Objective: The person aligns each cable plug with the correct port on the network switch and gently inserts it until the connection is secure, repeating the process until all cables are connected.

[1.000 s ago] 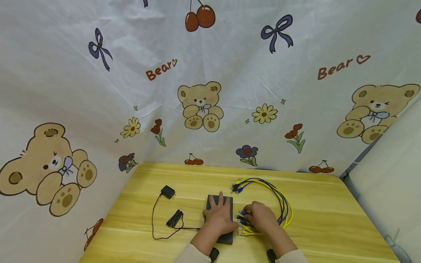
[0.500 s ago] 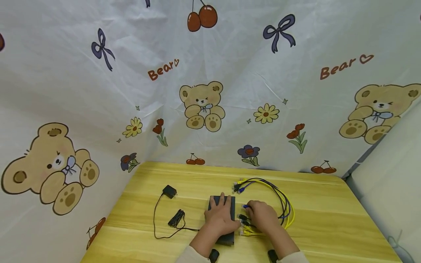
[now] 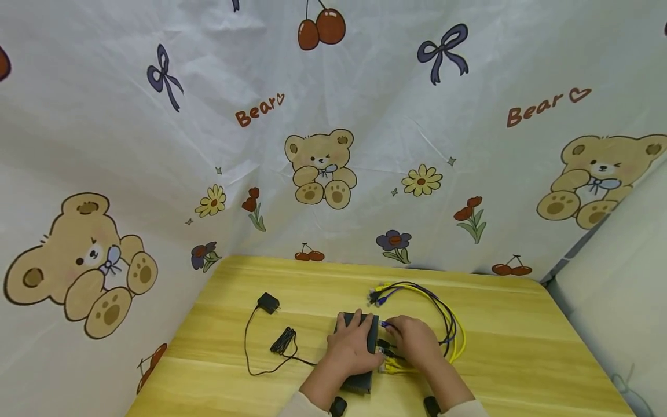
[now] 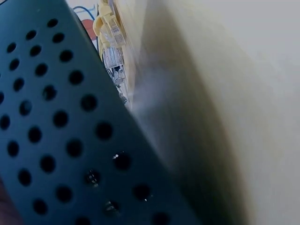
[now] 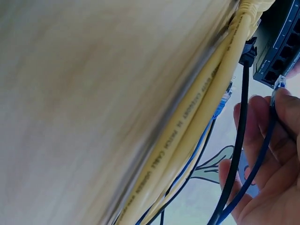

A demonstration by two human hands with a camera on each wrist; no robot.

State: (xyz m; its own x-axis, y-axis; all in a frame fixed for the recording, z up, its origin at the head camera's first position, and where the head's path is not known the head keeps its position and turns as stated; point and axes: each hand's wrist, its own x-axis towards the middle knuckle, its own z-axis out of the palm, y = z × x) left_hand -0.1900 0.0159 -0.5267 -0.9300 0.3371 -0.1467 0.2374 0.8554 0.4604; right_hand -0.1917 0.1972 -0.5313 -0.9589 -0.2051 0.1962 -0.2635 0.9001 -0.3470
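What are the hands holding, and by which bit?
The right hand pinches a blue cable by the end with the clear plug. The left hand rests, fingers spread, on the black box.

Cloth [image 3: 375, 116] w/ bear, bow & flower prints [image 3: 321, 174] behind far edge of table [image 3: 521, 341]; blk adapter [image 3: 268, 303] twd far L corner.

- Wears a plain cream left sleeve [image 3: 305, 406] and a matching right sleeve [image 3: 462, 409]
- Goes bare past that, left hand [image 3: 351, 347] and right hand [image 3: 414, 343] alike
- Also sports a chunky little black left wrist cam [image 3: 338, 406] plus a matching right wrist cam [image 3: 431, 406], with kinda rounded edges
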